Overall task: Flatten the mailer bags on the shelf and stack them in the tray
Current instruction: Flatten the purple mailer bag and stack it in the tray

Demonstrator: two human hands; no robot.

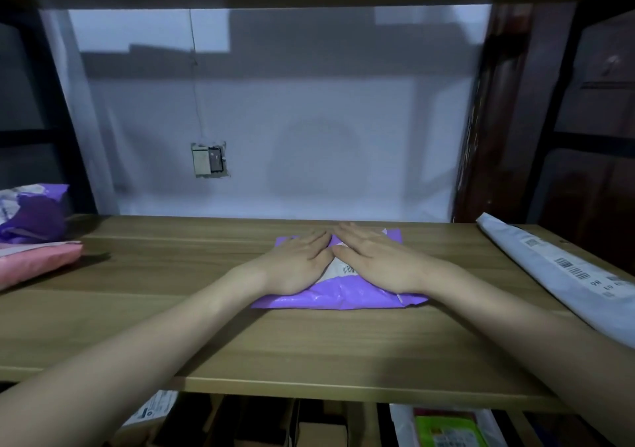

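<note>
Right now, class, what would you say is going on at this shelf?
A person presses both flat hands, left hand and right hand, side by side on a purple plastic mailer bag lying in the middle of the wooden shelf, flattening it. A crumpled purple bag sits on a pink mailer at the left; a long grey mailer lies at the right. No tray shows.

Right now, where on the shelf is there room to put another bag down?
There is bare shelf between the pink bag at the left and the purple bag in the middle. The whole front strip near the edge is bare too. A narrower gap lies between the purple bag and the white bag. The middle is crowded: both hands, left and right, press there.
</note>
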